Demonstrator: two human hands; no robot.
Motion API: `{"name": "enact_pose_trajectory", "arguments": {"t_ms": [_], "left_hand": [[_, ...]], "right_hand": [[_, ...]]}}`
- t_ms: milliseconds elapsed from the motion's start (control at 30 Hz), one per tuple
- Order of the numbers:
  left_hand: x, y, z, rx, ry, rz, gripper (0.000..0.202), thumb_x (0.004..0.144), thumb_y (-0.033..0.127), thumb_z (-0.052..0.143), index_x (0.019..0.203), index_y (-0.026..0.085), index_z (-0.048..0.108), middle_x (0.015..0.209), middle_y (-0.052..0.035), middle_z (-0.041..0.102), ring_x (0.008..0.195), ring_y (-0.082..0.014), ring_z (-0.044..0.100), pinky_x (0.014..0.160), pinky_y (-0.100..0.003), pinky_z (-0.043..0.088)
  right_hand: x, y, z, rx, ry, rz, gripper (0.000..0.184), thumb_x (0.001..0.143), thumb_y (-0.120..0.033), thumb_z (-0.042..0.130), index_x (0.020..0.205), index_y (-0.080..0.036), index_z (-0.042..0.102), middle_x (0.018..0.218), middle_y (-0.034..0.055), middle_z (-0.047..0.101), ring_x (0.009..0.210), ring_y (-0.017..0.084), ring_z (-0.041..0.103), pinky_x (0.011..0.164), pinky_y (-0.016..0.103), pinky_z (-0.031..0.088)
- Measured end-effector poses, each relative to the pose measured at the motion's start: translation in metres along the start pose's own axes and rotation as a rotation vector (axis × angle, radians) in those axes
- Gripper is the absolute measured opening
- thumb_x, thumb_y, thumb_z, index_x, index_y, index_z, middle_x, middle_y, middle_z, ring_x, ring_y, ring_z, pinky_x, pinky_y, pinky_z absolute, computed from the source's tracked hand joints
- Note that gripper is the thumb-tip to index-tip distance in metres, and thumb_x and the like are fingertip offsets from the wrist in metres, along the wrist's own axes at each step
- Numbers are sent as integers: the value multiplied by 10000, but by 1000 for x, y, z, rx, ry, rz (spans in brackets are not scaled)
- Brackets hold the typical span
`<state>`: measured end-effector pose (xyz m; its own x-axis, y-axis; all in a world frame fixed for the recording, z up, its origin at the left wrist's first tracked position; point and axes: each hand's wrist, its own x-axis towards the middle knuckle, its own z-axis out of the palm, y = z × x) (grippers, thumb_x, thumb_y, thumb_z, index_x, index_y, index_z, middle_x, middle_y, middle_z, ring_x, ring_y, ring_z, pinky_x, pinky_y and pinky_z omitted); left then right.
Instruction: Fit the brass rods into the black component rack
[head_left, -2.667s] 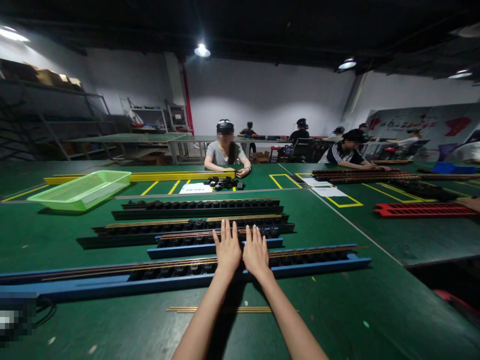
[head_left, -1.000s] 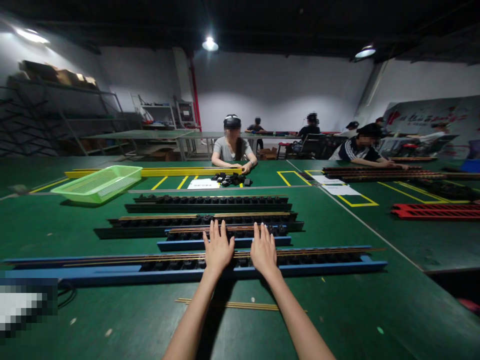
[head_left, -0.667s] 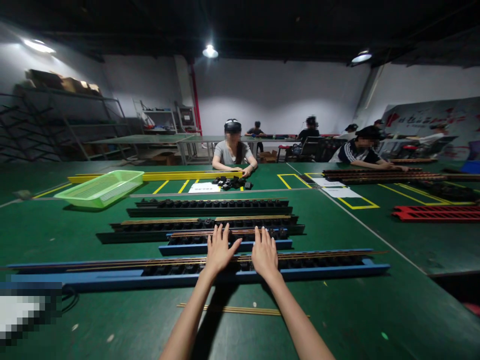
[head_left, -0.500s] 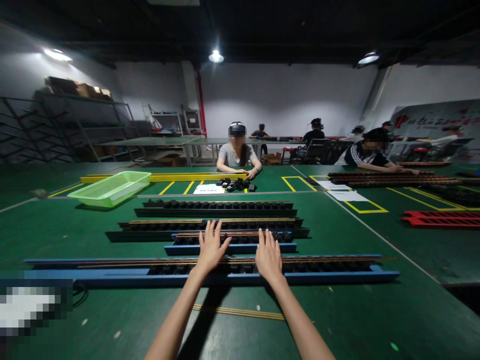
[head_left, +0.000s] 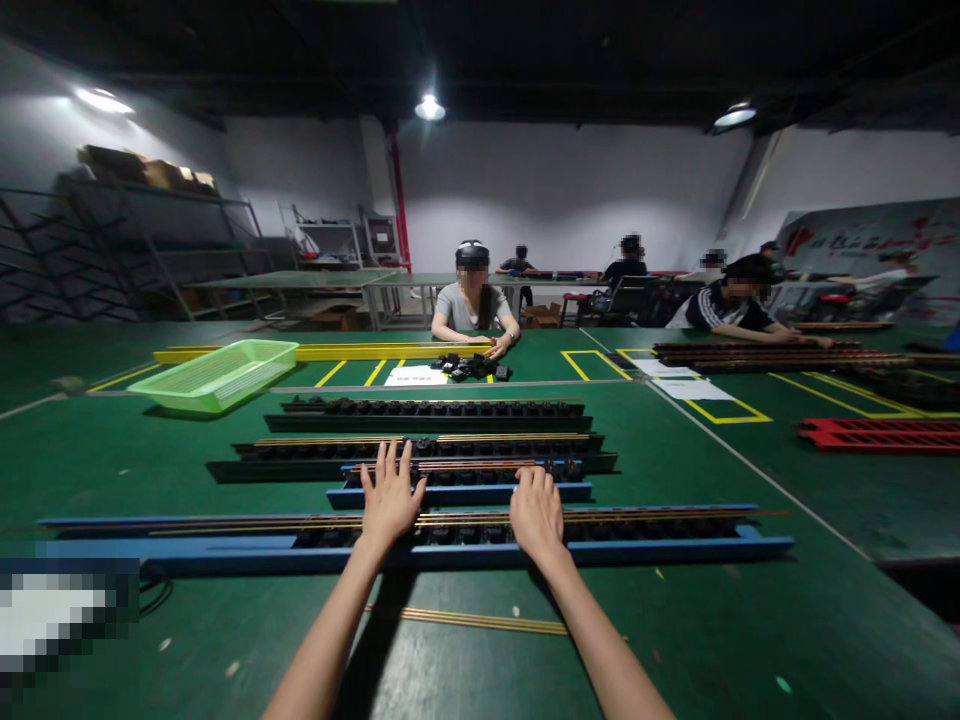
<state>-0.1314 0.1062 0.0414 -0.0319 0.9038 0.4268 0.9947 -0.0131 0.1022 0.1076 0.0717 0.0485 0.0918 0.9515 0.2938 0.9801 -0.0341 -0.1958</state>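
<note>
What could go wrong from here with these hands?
The left hand and right hand lie over thin brass-coloured rods on the long blue rail; pressing down could bend or shift them. A careless pull back might also disturb the loose brass-coloured rods just in front.

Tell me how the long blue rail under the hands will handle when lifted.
The long blue rail looks stiff, and probably heavy, carrying its row of black blocks. Its length suggests awkward swinging at the ends. The thin brass rods along it could well slide or roll off if it tilts.
</note>
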Motion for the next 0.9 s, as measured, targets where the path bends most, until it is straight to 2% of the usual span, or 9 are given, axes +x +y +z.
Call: {"name": "enact_pose_trajectory", "arguments": {"t_ms": [100,233,333,433,567,633,767,833,900], "left_hand": [[2,-1,-3,5,0,2,613,894,393,388,1458,180,277,1554,-119,228,1447,-279,113,1126,-605,130],[7,-14,-9,2,14,-42,593,910,420,347,1451,181,292,1548,-123,244,1446,-267,118,1125,-603,129],[9,-30,-11,-8,31,-134,599,918,422,305,1441,129,298,1532,-176,256,1442,-301,114,1101,-643,135],[7,-41,-7,-38,20,-199,625,910,443,309,1413,72,331,1495,-233,300,1427,-335,158,1084,-641,185],[8,-47,1,-90,14,-194,628,904,474,317,1421,118,317,1509,-184,301,1431,-292,169,1118,-569,192],[12,-53,2,-113,7,-200,629,897,492,329,1410,128,335,1489,-175,343,1414,-288,227,1106,-536,252],[20,-77,-7,-128,5,-195,512,913,430,314,1355,192,419,1398,-96,489,1335,-200,386,1051,-368,375],[18,-91,-14,-100,32,-203,490,921,395,286,1350,205,426,1398,-82,488,1360,-190,343,1063,-363,360],[12,-101,-19,-49,60,-221,500,914,366,280,1349,170,431,1429,-119,440,1399,-229,265,1098,-437,300]], "right_hand": [[1,-1,-2,-9,-27,-10,264,933,-217,338,1037,-169,576,1086,128,602,1020,226,546,869,331,403],[2,-2,-2,-12,-86,-20,283,946,-202,300,996,-154,574,978,119,653,962,210,599,797,297,418],[3,-3,-2,-12,-136,-25,269,939,-208,317,983,-148,575,909,110,683,896,201,641,744,283,425],[3,-3,-3,-16,-172,-31,268,931,-206,326,960,-153,587,937,112,693,907,198,656,743,280,427],[3,-4,-6,-25,-197,-30,289,931,-206,311,972,-152,592,963,115,694,906,192,665,748,279,432],[2,-5,-8,-28,-205,-32,294,934,-208,305,996,-151,587,971,117,691,891,190,670,742,283,437],[2,-5,-10,-28,-213,-39,306,942,-212,288,1034,-156,574,985,115,686,870,192,677,730,293,446],[2,-4,-10,-25,-216,-41,313,943,-214,281,1031,-158,576,977,112,687,862,196,679,725,298,450],[3,-4,-10,-23,-218,-44,319,943,-216,277,1016,-160,583,962,110,689,854,198,680,722,300,451]]}}
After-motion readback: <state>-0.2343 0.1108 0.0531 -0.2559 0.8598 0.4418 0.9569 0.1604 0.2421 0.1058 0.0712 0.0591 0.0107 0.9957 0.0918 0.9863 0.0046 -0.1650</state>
